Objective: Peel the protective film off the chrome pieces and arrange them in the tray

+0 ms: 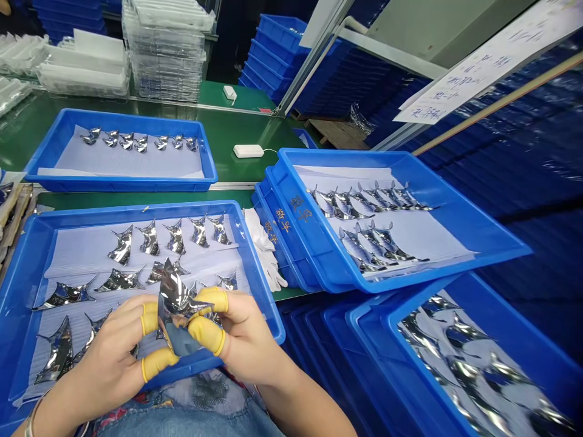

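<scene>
Your hands: left hand (107, 364) and right hand (243, 337) pinch a chrome curved piece (175, 297), fingers closed, wearing yellow finger cots (157, 364).
Beneath: blue tray (136, 209) holding matching pieces (122, 246).
Past its right edge: white gloves (264, 243), tilted blue tray (346, 155).

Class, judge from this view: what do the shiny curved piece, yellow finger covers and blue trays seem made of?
The curved piece looks like polished metal, mirror-bright with reflections, though plated plastic is possible. The yellow finger cots look like matte latex, stretched snugly. The blue tray looks like moulded plastic, with rounded corners.
</scene>
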The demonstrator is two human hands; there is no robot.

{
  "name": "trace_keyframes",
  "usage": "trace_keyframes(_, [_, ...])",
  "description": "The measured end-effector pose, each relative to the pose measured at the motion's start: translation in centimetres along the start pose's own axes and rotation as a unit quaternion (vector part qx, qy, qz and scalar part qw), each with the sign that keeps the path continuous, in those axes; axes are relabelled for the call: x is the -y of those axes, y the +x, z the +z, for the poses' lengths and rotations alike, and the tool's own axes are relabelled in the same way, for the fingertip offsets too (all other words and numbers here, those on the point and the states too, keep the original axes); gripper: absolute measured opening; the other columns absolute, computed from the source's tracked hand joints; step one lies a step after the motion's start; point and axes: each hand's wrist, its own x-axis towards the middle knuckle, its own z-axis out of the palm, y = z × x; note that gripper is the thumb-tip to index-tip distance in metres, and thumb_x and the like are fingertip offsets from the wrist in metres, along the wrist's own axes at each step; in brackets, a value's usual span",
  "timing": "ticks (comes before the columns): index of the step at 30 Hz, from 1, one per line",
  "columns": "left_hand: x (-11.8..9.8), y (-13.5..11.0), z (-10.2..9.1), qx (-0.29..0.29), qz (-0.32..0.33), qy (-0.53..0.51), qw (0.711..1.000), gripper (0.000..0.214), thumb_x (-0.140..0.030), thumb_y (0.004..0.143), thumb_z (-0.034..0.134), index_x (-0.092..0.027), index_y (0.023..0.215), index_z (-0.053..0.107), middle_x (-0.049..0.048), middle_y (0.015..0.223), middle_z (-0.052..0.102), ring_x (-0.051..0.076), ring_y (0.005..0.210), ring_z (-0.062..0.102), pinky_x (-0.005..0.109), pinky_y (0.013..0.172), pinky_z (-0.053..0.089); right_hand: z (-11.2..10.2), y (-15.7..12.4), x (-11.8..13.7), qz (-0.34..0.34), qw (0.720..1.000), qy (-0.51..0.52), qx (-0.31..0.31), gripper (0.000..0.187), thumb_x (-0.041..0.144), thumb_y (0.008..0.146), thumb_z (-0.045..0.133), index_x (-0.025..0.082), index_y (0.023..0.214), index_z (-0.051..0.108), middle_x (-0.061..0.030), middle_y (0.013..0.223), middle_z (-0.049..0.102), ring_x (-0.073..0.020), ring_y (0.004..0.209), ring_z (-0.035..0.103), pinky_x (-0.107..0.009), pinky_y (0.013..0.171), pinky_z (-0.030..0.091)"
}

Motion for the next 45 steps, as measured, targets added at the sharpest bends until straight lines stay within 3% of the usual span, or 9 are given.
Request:
trace_keyframes(4, [0.0, -0.1, -0.1, 0.009, 0.003, -0.009, 1.0, 0.019, -0.032, 0.097, 0.06, -0.022, 0.114, 0.061, 0.0069, 0.105, 0.069, 0.019, 0.102, 0.062, 0.026, 0.095, 0.049, 0.2, 0.1, 0.1, 0.065, 0.989, 0.13, -0.017, 0.016, 0.033, 0.085, 0.075, 0.02, 0.078, 0.069, 0.0005, 0.071, 0.066, -0.0121, 0.068, 0.06, -0.026, 0.07, 0.05])
trace_keyframes(8, [0.2, -0.1, -0.1, 0.002, 0.005, -0.004, 1.0, 0.013, -0.029, 0.097, 0.059, -0.021, 0.108, 0.062, 0.0057, 0.099, 0.069, 0.018, 0.102, 0.062, 0.025, 0.097, 0.048, 0.2, 0.4, 0.2, 0.11, 0.973, 0.199, -0.04, 0.027, 0.042, 0.079, 0.081, 0.02, 0.073, 0.066, 0.0036, 0.065, 0.059, -0.008, 0.054, 0.049, -0.023, 0.056, 0.045])
trace_keyframes(14, [0.1, 0.2, -0.2, -0.008, 0.018, -0.023, 1.0, 0.006, -0.018, 0.093, 0.062, -0.02, 0.098, 0.062, 0.0037, 0.085, 0.069, 0.018, 0.091, 0.064, 0.028, 0.09, 0.054, 0.0, 0.5, 0.0, 0.118, 0.965, 0.226, -0.061, 0.027, 0.042, 0.077, 0.082, 0.02, 0.071, 0.067, 0.004, 0.061, 0.057, -0.0071, 0.05, 0.049, -0.019, 0.046, 0.04])
trace_keyframes(22, [-0.2, 0.1, -0.3, 0.01, 0.007, -0.056, 0.998, 0.009, -0.013, 0.093, 0.062, -0.018, 0.1, 0.063, 0.0071, 0.089, 0.068, 0.021, 0.092, 0.061, 0.031, 0.079, 0.056, 0.1, 0.7, -0.8, 0.146, 0.949, 0.27, -0.07, 0.032, 0.045, 0.072, 0.085, 0.019, 0.073, 0.067, 0.0041, 0.063, 0.058, -0.0069, 0.049, 0.05, -0.019, 0.047, 0.044])
trace_keyframes(31, [-0.6, -0.1, -0.4, 0.006, -0.013, -0.086, 0.996, 0.012, -0.013, 0.091, 0.065, -0.02, 0.101, 0.065, 0.0074, 0.091, 0.07, 0.022, 0.091, 0.064, 0.032, 0.079, 0.056, 0.1, 0.6, -0.9, 0.176, 0.942, 0.272, -0.09, 0.039, 0.051, 0.068, 0.086, 0.019, 0.073, 0.065, 0.0041, 0.061, 0.059, -0.0086, 0.049, 0.051, -0.022, 0.049, 0.044])
trace_keyframes(45, [-1.5, -0.3, -0.5, -0.009, -0.053, -0.143, 0.988, 0.016, -0.011, 0.089, 0.067, -0.023, 0.099, 0.066, 0.0044, 0.088, 0.07, 0.022, 0.091, 0.063, 0.032, 0.078, 0.055, 0.4, 1.0, -1.5, 0.231, 0.902, 0.342, -0.126, 0.04, 0.044, 0.06, 0.092, 0.016, 0.068, 0.065, 0.0048, 0.057, 0.058, -0.0049, 0.045, 0.046, -0.018, 0.046, 0.035])
